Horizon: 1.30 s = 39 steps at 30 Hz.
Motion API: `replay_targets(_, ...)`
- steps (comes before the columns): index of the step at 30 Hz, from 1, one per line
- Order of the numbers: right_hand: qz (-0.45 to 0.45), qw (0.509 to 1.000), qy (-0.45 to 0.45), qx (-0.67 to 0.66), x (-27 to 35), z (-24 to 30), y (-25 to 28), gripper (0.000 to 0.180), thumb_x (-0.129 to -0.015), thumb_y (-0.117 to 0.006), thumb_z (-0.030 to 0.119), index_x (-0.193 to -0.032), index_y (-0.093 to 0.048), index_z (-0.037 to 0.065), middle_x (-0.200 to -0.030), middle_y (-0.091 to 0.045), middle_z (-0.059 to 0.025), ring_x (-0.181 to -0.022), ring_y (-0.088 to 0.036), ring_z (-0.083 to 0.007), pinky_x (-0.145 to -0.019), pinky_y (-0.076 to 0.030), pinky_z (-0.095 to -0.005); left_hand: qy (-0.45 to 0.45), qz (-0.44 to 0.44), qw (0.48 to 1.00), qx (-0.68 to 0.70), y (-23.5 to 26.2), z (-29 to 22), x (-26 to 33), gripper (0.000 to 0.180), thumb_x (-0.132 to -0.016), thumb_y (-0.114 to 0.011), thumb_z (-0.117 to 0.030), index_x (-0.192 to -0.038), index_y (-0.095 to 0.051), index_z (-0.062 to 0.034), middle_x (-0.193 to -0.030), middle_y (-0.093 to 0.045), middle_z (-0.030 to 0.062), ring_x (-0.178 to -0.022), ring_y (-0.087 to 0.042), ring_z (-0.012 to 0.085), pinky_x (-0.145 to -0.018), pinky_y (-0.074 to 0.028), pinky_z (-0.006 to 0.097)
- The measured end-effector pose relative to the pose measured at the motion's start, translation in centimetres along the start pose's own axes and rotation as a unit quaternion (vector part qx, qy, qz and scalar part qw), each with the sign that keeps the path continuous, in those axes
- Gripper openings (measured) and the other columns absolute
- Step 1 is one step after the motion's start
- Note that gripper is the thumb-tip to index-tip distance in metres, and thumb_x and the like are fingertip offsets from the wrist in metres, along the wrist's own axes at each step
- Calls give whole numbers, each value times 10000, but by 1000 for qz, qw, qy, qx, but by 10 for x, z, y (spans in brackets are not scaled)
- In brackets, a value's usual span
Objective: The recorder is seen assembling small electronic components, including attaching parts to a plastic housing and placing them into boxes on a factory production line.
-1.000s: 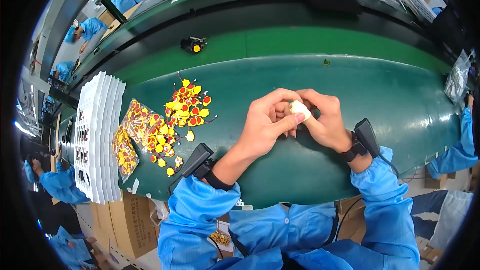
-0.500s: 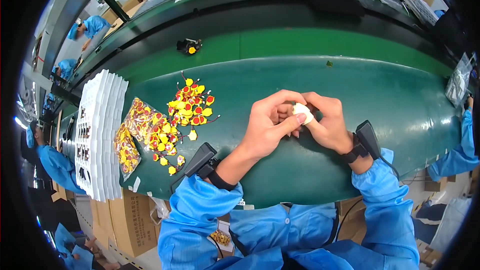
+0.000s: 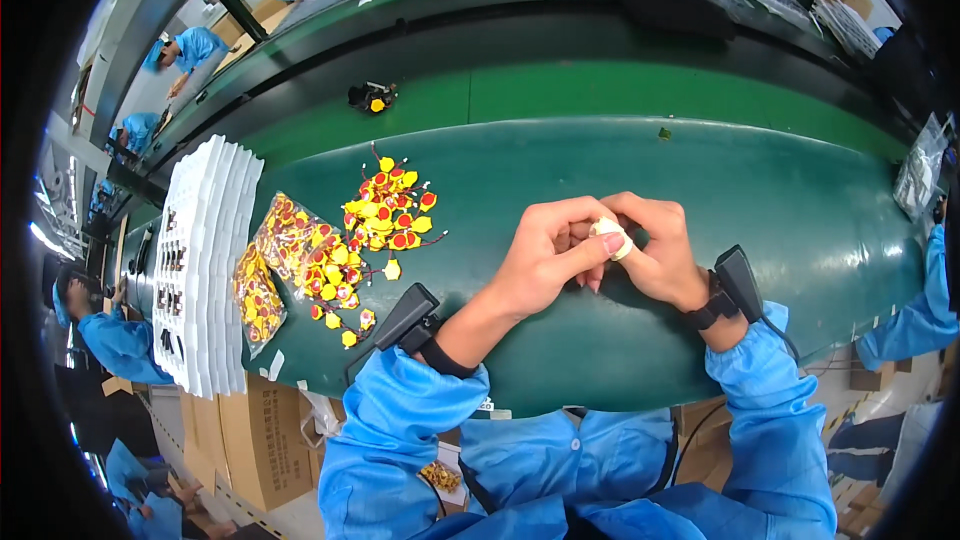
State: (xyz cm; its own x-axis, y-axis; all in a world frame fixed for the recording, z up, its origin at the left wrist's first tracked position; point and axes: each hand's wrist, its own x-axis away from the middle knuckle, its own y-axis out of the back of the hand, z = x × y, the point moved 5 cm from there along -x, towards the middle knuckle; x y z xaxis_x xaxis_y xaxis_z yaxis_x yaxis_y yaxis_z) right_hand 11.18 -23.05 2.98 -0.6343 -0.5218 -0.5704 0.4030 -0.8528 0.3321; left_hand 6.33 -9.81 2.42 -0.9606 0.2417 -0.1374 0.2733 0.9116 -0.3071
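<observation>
Right now I see both hands meeting at centre frame over the green counter [image 3: 780, 200], left hand [image 3: 545, 260] and right hand [image 3: 655, 255] each with grip clamped on a small whitish piece [image 3: 610, 232], probably for fingertip control, yellow-red parts [image 3: 385, 215] heaped left within reach.

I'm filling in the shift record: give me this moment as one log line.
left hand: touching right thumb's wrap | right hand: thumb in pale finger wrap | loose yellow-red parts lie left | surface: green table
</observation>
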Motion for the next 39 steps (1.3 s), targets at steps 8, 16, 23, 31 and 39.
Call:
replay_targets(8,4,1000,-4,29,1,-1,1,256,-876,-728,221,-950,-654,-13,-659,-610,-73,-529,-558,-123,-492,-429,-270,-40,-20,999,-18,0,-6,1,169,-925,-669,-106,-978,-672,55,-772,-655,74,-592,-611,111,-508,-457,232)
replay_targets(16,-12,1000,-12,17,-1,0,3,208,-884,-709,178,-933,-655,-16,-657,-612,-76,-526,-562,-123,-492,-427,-269,-20,-46,999,-11,3,-4,-3,184,-938,-660,-130,-1004,-658,42,-771,-661,77,-586,-608,107,-504,-446,225)
replay_targets(23,-1,999,-11,30,0,3,2,193,-903,-694,166,-932,-653,-21,-651,-607,-91,-539,-570,-132,-501,-432,-277,-9,-44,998,-38,1,-5,-3,180,-958,-646,-153,-962,-651,27,-683,-634,48,-565,-590,92,-502,-435,219)
replay_targets(31,-4,998,-49,26,-4,-5,2,138,-885,-670,114,-928,-660,-17,-662,-613,-94,-544,-566,-138,-511,-431,-275,-4,-102,991,-91,14,-4,-7,193,-952,-645,-162,-945,-665,30,-654,-630,46,-519,-567,88,-470,-398,217)
replay_targets(39,14,997,-68,15,-4,-6,0,150,-892,-656,123,-927,-659,-22,-661,-606,-110,-547,-561,-154,-515,-427,-294,8,-82,993,-85,10,-3,-5,182,-946,-640,-150,-972,-651,29,-646,-627,39,-515,-568,91,-475,-405,216)
